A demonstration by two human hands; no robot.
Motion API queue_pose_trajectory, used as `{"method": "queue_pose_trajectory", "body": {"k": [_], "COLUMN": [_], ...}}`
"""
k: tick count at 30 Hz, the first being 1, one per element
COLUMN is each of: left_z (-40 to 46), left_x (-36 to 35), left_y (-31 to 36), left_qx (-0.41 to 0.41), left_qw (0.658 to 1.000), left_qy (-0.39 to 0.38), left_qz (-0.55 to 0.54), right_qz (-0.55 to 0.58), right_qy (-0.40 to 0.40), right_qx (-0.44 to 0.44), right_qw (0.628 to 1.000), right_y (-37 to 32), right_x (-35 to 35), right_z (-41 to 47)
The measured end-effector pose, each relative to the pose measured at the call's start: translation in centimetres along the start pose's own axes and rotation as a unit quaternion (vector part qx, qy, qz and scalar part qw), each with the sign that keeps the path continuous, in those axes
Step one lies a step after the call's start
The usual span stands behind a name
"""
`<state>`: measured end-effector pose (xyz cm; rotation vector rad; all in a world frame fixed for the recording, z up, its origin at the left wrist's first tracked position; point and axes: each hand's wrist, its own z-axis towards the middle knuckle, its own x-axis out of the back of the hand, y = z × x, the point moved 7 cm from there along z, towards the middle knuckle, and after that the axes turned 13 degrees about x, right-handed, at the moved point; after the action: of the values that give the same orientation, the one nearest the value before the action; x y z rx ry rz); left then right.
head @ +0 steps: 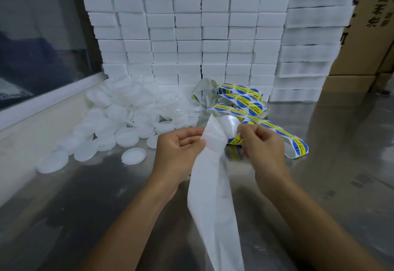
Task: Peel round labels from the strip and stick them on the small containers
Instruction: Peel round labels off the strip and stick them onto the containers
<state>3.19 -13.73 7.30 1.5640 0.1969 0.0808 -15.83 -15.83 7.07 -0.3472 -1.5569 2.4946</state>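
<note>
My left hand [181, 145] pinches the white backing strip [213, 185], whose bare end hangs down toward me. My right hand [263, 145] pinches a round blue and yellow label [234, 139] at its edge, partly lifted off the strip, with its pale underside curling up above it. The rest of the label strip [245, 102] lies tangled on the metal table behind my hands, with several blue and yellow labels on it. A heap of small white round containers [128, 108] lies to the left; one [133, 155] sits apart, closer to me.
A wall of stacked white foam blocks [185, 36] stands at the back of the steel table [85, 196]. Taller white stacks [309, 42] and cardboard boxes [366, 25] are at the right. A glass partition [38, 36] with a white sill runs along the left.
</note>
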Motion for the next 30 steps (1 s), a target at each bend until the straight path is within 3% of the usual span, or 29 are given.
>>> {"method": "queue_pose_trajectory", "body": {"k": [3, 6, 8, 12, 17, 22, 25, 27, 28, 30], "left_z": [0.5, 0.6, 0.7, 2.0, 2.5, 2.2, 2.0, 1.7, 1.4, 0.7], "left_x": [1.8, 4.9, 6.6, 8.3, 10.0, 10.3, 10.2, 9.9, 9.6, 8.7], "left_y": [0.1, 1.2, 1.4, -0.4, -2.0, -1.5, -0.9, 0.5, 1.4, 2.7], "left_qx": [-0.012, -0.086, -0.08, 0.045, 0.126, 0.082, 0.071, 0.007, -0.047, -0.146], "left_qw": [0.997, 0.961, 0.92, 0.811, 0.761, 0.779, 0.763, 0.761, 0.776, 0.84], "left_qy": [0.082, 0.25, 0.332, 0.331, 0.313, 0.332, 0.355, 0.394, 0.408, 0.39], "left_qz": [0.001, 0.085, 0.195, 0.481, 0.554, 0.525, 0.536, 0.515, 0.478, 0.349], "right_qz": [0.123, 0.177, 0.186, 0.197, 0.186, 0.158, 0.155, 0.149, 0.147, 0.144], "right_qy": [0.053, 0.049, 0.042, 0.036, 0.023, 0.013, 0.017, 0.025, 0.028, 0.03], "right_qx": [-0.117, -0.118, -0.101, -0.081, -0.057, -0.042, -0.039, -0.036, -0.036, -0.035], "right_qw": [0.984, 0.976, 0.976, 0.977, 0.981, 0.986, 0.987, 0.988, 0.988, 0.988], "right_y": [1.1, 0.8, 0.4, -0.1, -0.4, -0.4, -0.4, -0.3, -0.3, -0.3], "right_x": [0.9, 0.8, 0.6, 0.3, 0.1, -0.1, 0.0, 0.2, 0.3, 0.3], "right_z": [0.0, -0.1, -0.2, -0.3, -0.3, -0.2, -0.2, -0.2, -0.2, -0.2]}}
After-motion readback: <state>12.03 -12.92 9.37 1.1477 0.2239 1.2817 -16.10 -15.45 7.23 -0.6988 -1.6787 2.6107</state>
